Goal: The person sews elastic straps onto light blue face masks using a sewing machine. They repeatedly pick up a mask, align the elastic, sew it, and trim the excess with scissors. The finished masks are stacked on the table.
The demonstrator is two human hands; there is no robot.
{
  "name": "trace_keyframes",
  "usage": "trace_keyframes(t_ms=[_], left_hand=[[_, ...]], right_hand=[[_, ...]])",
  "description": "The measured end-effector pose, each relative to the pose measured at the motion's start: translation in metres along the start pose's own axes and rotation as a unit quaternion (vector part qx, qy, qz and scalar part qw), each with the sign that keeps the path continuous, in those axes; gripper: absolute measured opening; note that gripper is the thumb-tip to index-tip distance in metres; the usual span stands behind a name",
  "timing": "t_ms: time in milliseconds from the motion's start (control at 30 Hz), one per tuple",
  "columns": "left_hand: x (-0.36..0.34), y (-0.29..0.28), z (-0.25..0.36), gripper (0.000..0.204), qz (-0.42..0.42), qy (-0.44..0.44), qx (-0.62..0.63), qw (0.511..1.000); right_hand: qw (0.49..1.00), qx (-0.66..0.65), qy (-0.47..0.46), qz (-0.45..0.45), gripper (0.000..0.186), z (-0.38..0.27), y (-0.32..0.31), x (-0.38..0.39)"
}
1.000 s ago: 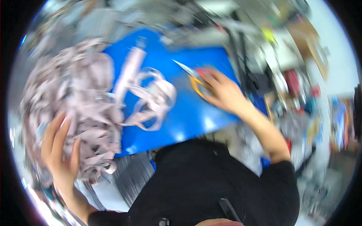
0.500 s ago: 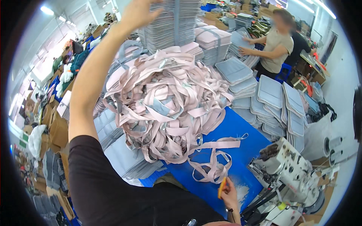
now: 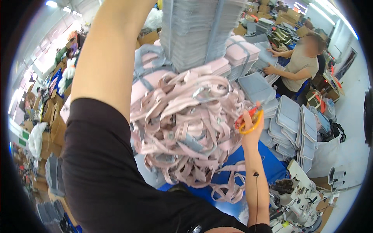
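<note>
My right hand (image 3: pixel 251 134) is closed round a pair of scissors (image 3: pixel 256 119) with orange-yellow handles and some red on them. It is raised beside the right edge of a large tangled heap of pale pink fabric strips (image 3: pixel 186 120). Grey patches show among the strips. My left arm (image 3: pixel 103 62) reaches up past the top edge, so its hand is out of the picture. Nearest to that arm stands a tall stack of grey flat pieces (image 3: pixel 190 39), bound with grey bands.
The heap lies on a blue tabletop (image 3: pixel 274 157). Bundled pink pieces (image 3: pixel 241 52) stand behind it, and piled grey padded panels (image 3: pixel 289 110) to the right. A sewing machine (image 3: pixel 299 198) is at the lower right. Another person (image 3: pixel 301 68) handles grey panels at the far right.
My right hand has come up with the scissors from low over the blue table to the heap's right side. My left arm has stretched further up, taking its hand out of view.
</note>
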State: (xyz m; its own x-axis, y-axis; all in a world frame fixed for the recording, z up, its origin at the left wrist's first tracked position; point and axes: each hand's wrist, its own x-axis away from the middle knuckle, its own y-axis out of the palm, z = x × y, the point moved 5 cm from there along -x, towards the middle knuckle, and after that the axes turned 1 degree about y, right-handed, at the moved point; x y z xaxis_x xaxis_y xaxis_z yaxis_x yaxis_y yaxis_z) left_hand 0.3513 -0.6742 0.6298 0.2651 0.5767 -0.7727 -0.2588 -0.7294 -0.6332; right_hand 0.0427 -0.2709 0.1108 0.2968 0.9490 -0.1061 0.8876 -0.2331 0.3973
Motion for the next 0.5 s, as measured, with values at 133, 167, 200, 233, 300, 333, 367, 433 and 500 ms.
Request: trace_keyframes(t_ms=[133, 167, 200, 233, 300, 333, 367, 433, 500], left_hand=[[-0.027, 0.062, 0.024, 0.069, -0.129, 0.005, 0.013, 0.992], [-0.025, 0.062, 0.024, 0.065, -0.155, 0.009, 0.008, 0.988], [-0.025, 0.063, 0.035, 0.061, -0.173, 0.021, 0.016, 0.985], [-0.02, 0.064, 0.037, 0.057, -0.196, 0.031, 0.012, 0.98], [-0.006, 0.061, 0.037, 0.05, -0.235, 0.045, 0.005, 0.971], [0.007, 0.057, 0.026, 0.047, -0.256, 0.046, -0.005, 0.966], [0.019, 0.049, 0.019, 0.043, -0.27, 0.047, -0.015, 0.962], [0.032, 0.038, 0.031, 0.037, -0.278, 0.067, -0.03, 0.958], [0.048, 0.024, 0.045, 0.032, -0.269, 0.078, -0.082, 0.956]], right_hand=[[0.995, 0.009, -0.042, -0.085, 0.065, 0.004, 0.054, -0.106], [0.993, 0.012, -0.053, -0.105, 0.064, 0.006, 0.075, -0.129], [0.986, 0.085, -0.102, -0.096, 0.065, 0.01, 0.078, -0.163], [0.975, 0.151, -0.134, -0.093, 0.066, 0.025, 0.089, -0.192], [0.937, 0.274, -0.207, -0.057, 0.069, 0.033, 0.113, -0.231], [0.95, 0.254, -0.174, -0.055, 0.07, 0.038, 0.135, -0.234], [0.96, 0.234, -0.145, -0.053, 0.07, 0.037, 0.158, -0.235], [0.958, 0.243, -0.149, -0.019, 0.074, 0.045, 0.167, -0.253], [0.953, 0.248, -0.173, 0.009, 0.076, 0.059, 0.174, -0.265]])
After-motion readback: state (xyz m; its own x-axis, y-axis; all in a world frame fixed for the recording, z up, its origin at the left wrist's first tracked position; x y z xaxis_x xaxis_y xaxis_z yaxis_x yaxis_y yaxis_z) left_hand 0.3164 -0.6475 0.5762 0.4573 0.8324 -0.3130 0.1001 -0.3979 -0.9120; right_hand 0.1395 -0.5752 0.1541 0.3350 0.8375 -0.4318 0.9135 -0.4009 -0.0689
